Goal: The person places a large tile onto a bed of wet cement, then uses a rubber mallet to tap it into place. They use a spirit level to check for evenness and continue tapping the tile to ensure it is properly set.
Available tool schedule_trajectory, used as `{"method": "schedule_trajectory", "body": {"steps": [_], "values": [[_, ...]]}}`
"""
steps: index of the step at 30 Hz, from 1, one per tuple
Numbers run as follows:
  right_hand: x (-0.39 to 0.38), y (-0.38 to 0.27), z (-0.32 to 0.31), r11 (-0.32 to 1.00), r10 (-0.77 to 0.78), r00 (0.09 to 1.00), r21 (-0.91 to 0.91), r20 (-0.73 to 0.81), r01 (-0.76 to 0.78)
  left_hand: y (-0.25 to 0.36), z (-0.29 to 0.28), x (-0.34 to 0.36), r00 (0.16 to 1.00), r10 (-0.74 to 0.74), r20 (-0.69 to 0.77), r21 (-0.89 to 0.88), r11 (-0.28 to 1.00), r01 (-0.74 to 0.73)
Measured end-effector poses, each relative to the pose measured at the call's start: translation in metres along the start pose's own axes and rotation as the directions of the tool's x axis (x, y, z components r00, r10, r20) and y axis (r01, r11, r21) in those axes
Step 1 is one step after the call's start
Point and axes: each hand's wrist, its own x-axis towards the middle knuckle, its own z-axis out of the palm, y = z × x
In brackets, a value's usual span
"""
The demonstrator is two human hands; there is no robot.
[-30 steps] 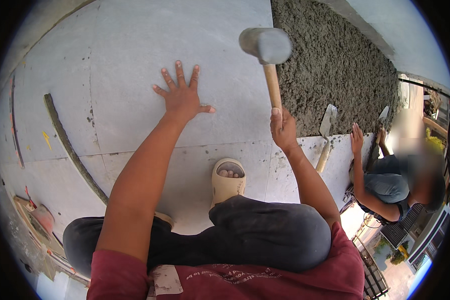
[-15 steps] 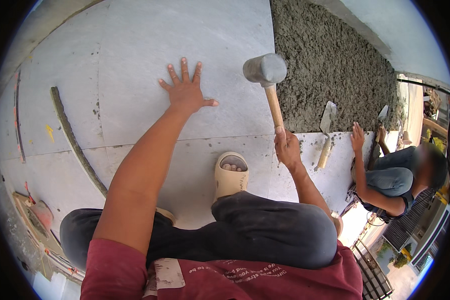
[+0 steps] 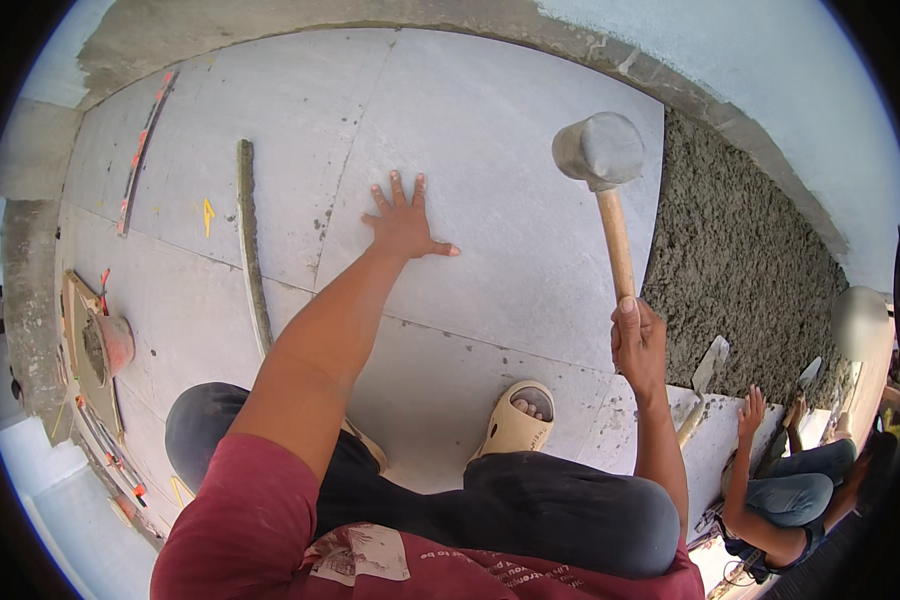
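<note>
My left hand lies with fingers spread flat on a large light-grey floor tile. My right hand is closed round the wooden handle of a mallet with a big grey head. The mallet's head is up in front of the hand and appears over the tile's right part; its height above the tile is hard to tell. Right of that tile spreads a bed of rough wet mortar. A trowel rests at the mortar's near edge, to the right of my right hand.
A co-worker's hand is at the lower right, near another trowel. On the tiles to the left are a mortar-crusted straight bar, a long level-like strip and a reddish bucket. Walls bound the far side.
My view has swung, showing more of the left side and far wall. The mallet's head no longer overlaps the mortar edge and appears wholly over the tile. My left hand stays flat.
</note>
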Motion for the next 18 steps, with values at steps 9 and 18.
{"method": "schedule_trajectory", "body": {"steps": [9, 18], "values": [[0.113, -0.031, 0.076, 0.839, -0.497, 0.859, 0.187, -0.122, 0.512, -0.004, -0.01, -0.005, 1.0, 0.003, 0.03, -0.076, 0.997, -0.001], [0.191, -0.166, 0.071, 0.907, -0.41, 0.909, 0.135, 0.071, 0.399, -0.008, -0.01, -0.006, 0.998, -0.031, 0.05, -0.118, 0.992, 0.037]]}}
